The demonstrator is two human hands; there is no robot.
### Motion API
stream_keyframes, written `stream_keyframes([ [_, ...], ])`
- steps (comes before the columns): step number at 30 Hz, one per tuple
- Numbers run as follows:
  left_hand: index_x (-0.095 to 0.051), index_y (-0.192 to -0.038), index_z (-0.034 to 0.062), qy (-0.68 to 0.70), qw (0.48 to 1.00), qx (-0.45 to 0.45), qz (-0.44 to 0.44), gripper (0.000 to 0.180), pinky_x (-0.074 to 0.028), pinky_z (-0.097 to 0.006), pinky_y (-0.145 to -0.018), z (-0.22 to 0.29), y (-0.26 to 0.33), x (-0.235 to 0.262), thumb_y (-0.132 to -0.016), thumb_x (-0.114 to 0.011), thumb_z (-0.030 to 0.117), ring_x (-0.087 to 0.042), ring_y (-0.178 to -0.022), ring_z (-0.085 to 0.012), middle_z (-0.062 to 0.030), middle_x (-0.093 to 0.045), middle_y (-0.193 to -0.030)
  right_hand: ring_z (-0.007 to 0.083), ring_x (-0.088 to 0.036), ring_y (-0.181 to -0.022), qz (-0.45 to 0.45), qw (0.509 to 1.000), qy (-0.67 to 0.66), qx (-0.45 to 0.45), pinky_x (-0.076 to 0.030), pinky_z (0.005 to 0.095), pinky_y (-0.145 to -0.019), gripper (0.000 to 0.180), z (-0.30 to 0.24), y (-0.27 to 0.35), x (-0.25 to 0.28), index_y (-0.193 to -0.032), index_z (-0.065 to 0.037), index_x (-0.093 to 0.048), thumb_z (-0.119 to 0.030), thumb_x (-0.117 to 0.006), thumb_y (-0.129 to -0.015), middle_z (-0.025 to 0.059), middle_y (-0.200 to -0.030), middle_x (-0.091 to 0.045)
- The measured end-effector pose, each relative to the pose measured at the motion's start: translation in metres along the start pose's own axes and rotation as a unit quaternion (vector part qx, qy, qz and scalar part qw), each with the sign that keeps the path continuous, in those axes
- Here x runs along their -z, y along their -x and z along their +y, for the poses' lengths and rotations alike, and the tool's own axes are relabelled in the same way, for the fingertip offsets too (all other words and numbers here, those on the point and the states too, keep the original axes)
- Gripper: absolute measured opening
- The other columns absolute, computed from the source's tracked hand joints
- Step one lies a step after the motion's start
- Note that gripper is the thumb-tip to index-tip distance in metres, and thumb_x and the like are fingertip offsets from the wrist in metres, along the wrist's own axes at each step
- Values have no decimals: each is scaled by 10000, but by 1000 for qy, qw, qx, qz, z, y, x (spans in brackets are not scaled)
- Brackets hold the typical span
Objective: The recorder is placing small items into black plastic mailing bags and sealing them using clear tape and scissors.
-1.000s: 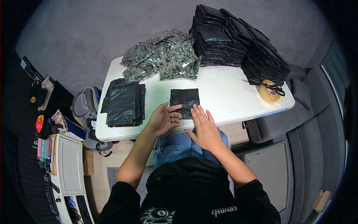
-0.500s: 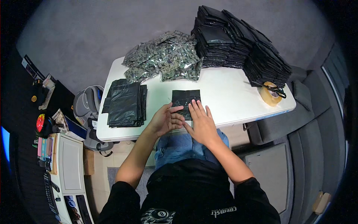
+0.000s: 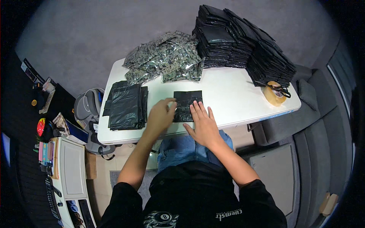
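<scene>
A small folded black plastic parcel [image 3: 184, 102] lies flat at the near middle of the white table [image 3: 228, 93]. My right hand [image 3: 203, 125] rests on the parcel's right side, fingers stretched out and lying flat. Just left of the parcel is my left hand [image 3: 161, 115], its fingers bent and smeared by motion, so its grip is unclear. Beyond it on the left, several flat black plastic bags [image 3: 125, 108] lie in a loose pile.
Clear packets of camouflage cloth [image 3: 163, 57] are heaped at the back. Tall stacks of folded black parcels [image 3: 224, 41] stand at the back right. A tape roll [image 3: 273, 95] with black-handled scissors [image 3: 282, 90] on it sits near the right end. A grey sofa [image 3: 315, 110] stands beyond.
My left hand has moved left, away from my right hand, to the parcel's left side. My right hand stays flat on the parcel.
</scene>
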State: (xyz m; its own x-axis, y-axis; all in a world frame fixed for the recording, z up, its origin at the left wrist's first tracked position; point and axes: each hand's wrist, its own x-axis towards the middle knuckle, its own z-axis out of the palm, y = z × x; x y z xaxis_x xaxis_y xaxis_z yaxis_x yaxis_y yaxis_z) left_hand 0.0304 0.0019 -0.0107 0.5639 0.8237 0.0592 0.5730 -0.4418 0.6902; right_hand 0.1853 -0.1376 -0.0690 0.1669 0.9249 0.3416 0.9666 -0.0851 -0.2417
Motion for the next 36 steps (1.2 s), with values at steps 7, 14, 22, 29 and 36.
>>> stream_keyframes([
  [7, -475, -1585, 38, -223, 936, -271, 0, 603, -260, -643, -1261, -24, 27, -42, -1088, -532, 376, -316, -1579, -426, -212, -404, -1680, 373, -313, -1597, -24, 999, -15, 18, -226, 575, -1295, 806, 6, 0, 3, -1592, 40, -435, -481, -626, -1006, 238, -1686, -388],
  [14, -699, -1328, 19, -48, 980, -190, 21, 379, -514, -455, -1047, -19, -28, -5, -993, -690, 196, -664, -1157, -414, -211, -717, -1260, 416, -587, -1302, 39, 979, -198, -7, -471, 451, -1126, 476, 54, -46, 23, -1330, -16, -681, -277, -768, -942, 243, -1391, -606],
  [22, -765, -1200, 9, -50, 974, -167, -144, 515, -579, -404, -913, -52, -138, -22, -796, -906, 298, -741, -1024, -315, -204, -767, -1075, 256, -698, -915, -166, 949, -255, -86, -558, 371, -873, 534, 110, -137, -5, -1185, -9, -754, -291, -932, -768, 133, -1041, -762],
  [29, -729, -992, 6, 20, 970, -187, -155, 253, -533, -314, -756, -27, -155, 7, -847, -895, 130, -636, -832, -93, -5, -713, -878, 150, -597, -832, -140, 934, -326, -42, -493, 322, -752, 273, 117, -158, 3, -910, -47, -663, -116, -896, -786, 15, -875, -664],
  [36, -682, -964, 83, 6, 937, -348, 37, 221, -507, -368, -914, 35, -57, 67, -813, -833, 25, -654, -965, -214, -44, -676, -979, 309, -617, -950, 120, 966, -161, 160, -503, 386, -844, 252, 39, -108, 113, -895, -74, -633, -57, -843, -756, 91, -949, -609],
])
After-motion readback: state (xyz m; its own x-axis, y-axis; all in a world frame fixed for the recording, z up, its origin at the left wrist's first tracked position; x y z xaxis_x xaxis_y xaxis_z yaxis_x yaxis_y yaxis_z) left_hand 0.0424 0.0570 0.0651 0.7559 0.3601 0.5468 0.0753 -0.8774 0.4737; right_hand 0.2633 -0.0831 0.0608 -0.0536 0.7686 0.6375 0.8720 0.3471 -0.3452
